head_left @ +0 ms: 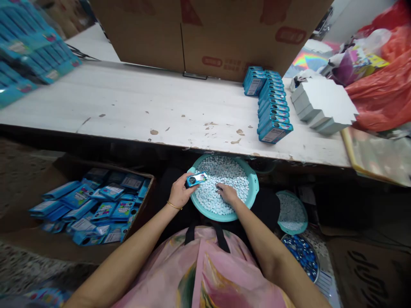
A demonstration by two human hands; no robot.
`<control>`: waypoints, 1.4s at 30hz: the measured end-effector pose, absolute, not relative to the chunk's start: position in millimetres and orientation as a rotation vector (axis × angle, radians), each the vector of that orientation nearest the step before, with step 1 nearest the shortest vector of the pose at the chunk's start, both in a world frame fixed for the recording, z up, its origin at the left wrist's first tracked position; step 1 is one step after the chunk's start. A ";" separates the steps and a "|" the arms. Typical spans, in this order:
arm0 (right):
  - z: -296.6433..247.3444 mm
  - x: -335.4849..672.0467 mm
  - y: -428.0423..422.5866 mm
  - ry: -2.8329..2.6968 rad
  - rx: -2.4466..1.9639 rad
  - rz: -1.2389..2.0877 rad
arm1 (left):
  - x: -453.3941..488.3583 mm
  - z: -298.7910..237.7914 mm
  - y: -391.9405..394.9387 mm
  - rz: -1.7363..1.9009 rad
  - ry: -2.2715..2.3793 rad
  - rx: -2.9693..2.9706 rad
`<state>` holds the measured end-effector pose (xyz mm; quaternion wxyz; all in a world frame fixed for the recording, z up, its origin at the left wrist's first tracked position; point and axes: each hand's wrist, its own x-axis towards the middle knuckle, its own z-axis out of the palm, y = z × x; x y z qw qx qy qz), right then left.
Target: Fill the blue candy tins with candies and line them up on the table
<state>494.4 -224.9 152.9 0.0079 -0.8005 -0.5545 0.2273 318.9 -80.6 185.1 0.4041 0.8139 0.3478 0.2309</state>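
Note:
My left hand (179,192) grips a small blue box (197,179) over the left side of a turquoise basin (253,184). The box's end with a dark round spot faces up. Small white and pale blue pellets (221,164) fill the basin, which rests at my lap. In the middle of the pellets, my right hand (228,194) has its fingers drawn together with the tips down among them. Something small and dark shows at those fingertips, too small to name.
An open carton (148,188) of blue boxes stands at lower left. Along the white table (135,107) are a row of blue boxes (272,111), stacked white card (324,102) and a large cardboard box (154,42). A smaller pellet basin (303,214) and a bowl of blue pieces (300,254) sit right.

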 end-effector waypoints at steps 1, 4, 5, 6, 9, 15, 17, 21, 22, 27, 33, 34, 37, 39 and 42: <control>150.7 494.7 -224.0 -1.709 -2.463 0.739 | 317.9 186.0 -80.1 0.593 0.885 2.054; 151.1 510.0 -232.4 -1.633 -2.371 0.836 | 316.6 187.3 -78.2 0.621 0.916 2.050; 153.8 517.4 -237.8 -1.592 -2.333 0.869 | 316.8 187.1 -77.5 0.626 0.922 2.048; 158.2 524.7 -243.6 -1.537 -2.281 0.902 | 317.3 186.4 -77.0 0.628 0.921 2.047; 182.1 541.1 -259.1 -1.364 -2.109 0.949 | 321.7 182.1 -77.8 0.614 0.907 2.062; 255.3 535.1 -256.5 -1.586 -2.172 0.816 | 339.4 171.9 -95.0 0.518 0.818 2.124; 275.4 525.5 -249.8 -1.744 -2.297 0.733 | 344.0 170.3 -101.3 0.498 0.775 2.140; 300.6 505.6 -237.9 -1.985 -2.545 0.578 | 346.9 168.7 -107.6 0.522 0.749 2.152; 304.2 501.0 -235.2 -2.023 -2.579 0.551 | 346.9 168.4 -108.1 0.525 0.748 2.154; 316.3 483.2 -225.0 -2.123 -2.612 0.433 | 347.1 167.1 -109.4 0.535 0.737 2.149; 327.4 504.4 -252.0 -1.987 -2.604 0.399 | 335.0 169.7 -107.4 0.595 0.704 2.057; 324.9 513.0 -259.3 -1.906 -2.581 0.402 | 332.0 172.2 -106.7 0.605 0.694 2.029; 306.7 535.2 -271.2 -1.627 -2.401 0.453 | 327.8 185.4 -105.3 0.598 0.636 1.942; 291.3 540.6 -266.3 -1.489 -2.198 0.488 | 331.5 197.5 -105.1 0.578 0.583 1.884; 276.5 534.1 -244.0 -1.387 -1.928 0.452 | 343.5 213.5 -105.0 0.574 0.534 1.824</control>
